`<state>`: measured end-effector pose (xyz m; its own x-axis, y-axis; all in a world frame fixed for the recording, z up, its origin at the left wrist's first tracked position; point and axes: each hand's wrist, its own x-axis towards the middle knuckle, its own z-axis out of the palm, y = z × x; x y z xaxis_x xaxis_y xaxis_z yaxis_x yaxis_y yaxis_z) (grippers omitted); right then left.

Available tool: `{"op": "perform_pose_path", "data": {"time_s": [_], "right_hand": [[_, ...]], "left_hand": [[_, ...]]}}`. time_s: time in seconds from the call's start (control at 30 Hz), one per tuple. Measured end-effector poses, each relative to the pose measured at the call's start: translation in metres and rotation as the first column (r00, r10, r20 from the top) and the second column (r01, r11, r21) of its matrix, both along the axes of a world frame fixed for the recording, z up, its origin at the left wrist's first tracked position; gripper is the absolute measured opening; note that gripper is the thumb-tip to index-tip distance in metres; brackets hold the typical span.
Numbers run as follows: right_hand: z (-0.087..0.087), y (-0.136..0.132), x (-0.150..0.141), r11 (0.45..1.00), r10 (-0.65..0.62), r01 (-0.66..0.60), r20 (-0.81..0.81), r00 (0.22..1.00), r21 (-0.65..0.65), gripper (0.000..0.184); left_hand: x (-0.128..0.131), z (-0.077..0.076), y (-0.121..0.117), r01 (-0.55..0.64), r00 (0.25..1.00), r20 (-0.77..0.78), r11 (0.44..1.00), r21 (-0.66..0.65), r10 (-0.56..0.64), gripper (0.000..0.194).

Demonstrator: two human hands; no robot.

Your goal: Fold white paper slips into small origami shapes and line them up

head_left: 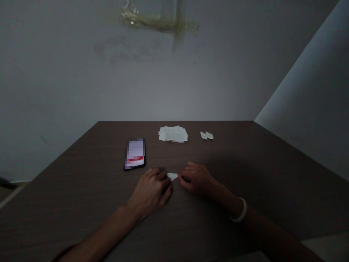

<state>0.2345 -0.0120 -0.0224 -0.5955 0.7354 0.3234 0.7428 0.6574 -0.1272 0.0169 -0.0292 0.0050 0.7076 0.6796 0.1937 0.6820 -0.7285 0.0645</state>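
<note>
A small folded piece of white paper [172,176] lies on the dark wood-grain table between my two hands. My left hand [153,187] is curled at the paper's left side, with its fingertips against that edge and partly hiding it. My right hand [196,178] pinches the right corner between thumb and fingers; the other fingers are bent in. A white beaded bracelet [242,211] circles my right wrist.
Beyond my hands lies a stack of printed paper slips [173,134]. To its right are two small folded paper pieces [207,135]. A phone [135,154] with its screen lit rests at the left. The table [87,167] meets a grey wall at the back.
</note>
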Motion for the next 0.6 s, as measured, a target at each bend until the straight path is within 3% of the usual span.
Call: {"op": "perform_pose_path", "data": {"time_s": [0.27,0.6], "right_hand": [[0.004,-0.001,-0.001,0.999,0.014,-0.013,-0.027,1.000,0.034,0.012],[0.007,0.002,-0.006,0.998,0.057,-0.060,-0.108,0.993,-0.026,0.014]], "left_hand": [[-0.008,-0.005,0.011,-0.018,0.991,0.135,1.000,-0.011,0.019,0.020],[-0.012,-0.018,0.027,0.024,0.945,0.327,0.996,-0.090,0.007,0.024]]}}
